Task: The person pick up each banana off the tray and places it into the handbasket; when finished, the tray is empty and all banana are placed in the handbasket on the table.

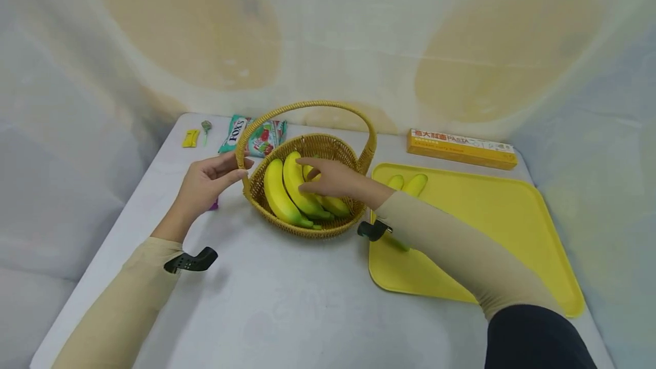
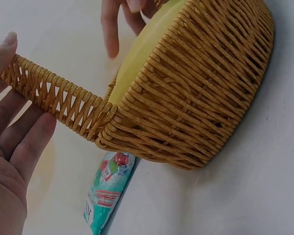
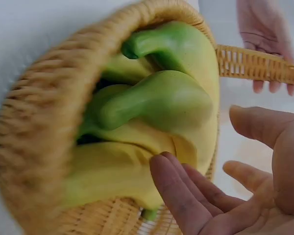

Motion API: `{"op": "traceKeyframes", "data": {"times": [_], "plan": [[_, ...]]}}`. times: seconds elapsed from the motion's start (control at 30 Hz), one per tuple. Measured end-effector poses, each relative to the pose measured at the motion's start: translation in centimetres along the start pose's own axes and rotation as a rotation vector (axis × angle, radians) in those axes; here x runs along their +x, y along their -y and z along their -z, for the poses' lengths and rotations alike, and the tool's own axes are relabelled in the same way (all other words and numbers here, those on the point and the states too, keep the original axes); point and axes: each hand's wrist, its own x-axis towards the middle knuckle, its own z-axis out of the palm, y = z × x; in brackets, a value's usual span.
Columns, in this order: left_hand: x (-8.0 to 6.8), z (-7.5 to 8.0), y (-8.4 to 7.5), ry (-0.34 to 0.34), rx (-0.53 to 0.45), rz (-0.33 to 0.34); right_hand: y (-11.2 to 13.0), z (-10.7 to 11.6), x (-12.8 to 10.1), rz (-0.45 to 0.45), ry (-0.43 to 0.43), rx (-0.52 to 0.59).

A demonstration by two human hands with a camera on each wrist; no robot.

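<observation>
A wicker basket [image 1: 287,230] with a tall arched handle [image 1: 318,103] stands mid-table and holds several yellow bananas [image 1: 279,195] with green stem ends. At its left side, my left hand [image 1: 202,184] holds the lower part of the handle between thumb and fingers; the left wrist view shows the thumb on one side and fingers on the other. My right hand [image 1: 333,178] is over the bananas inside the basket, under the arch. Its thumb and fingers are spread in the right wrist view, with fingertips [image 3: 161,169] close to a banana; contact is uncertain.
A yellow tray [image 1: 476,232] at the right carries bananas [image 1: 415,185], partly hidden by my right forearm. Behind it lies a pasta box [image 1: 461,150]. A teal FOX'S candy bag [image 1: 266,138], a yellow packet [image 1: 191,138] and a lollipop [image 1: 206,127] lie at the back left.
</observation>
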Motion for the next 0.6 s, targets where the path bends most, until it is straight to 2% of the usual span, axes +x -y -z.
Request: {"op": "traceKeyframes", "data": {"times": [0.23, 0.37, 0.47, 0.6], "plan": [[0.0, -0.2, 0.1, -0.006, 0.043, 0.003, -3.6, 0.7, -6.0, 0.079, -0.178, 0.053], [-0.1, -0.2, 0.0, -0.003, 0.051, 0.010, -6.3, 0.9, -9.7, 0.081, -0.292, 0.105], [-0.1, -0.2, -0.1, -0.007, 0.061, 0.013, -8.7, 0.8, -11.7, 0.018, -0.373, 0.104], [-0.2, -0.4, -0.1, -0.014, 0.063, 0.005, -12.2, 0.3, -12.9, -0.122, -0.448, 0.056]]}}
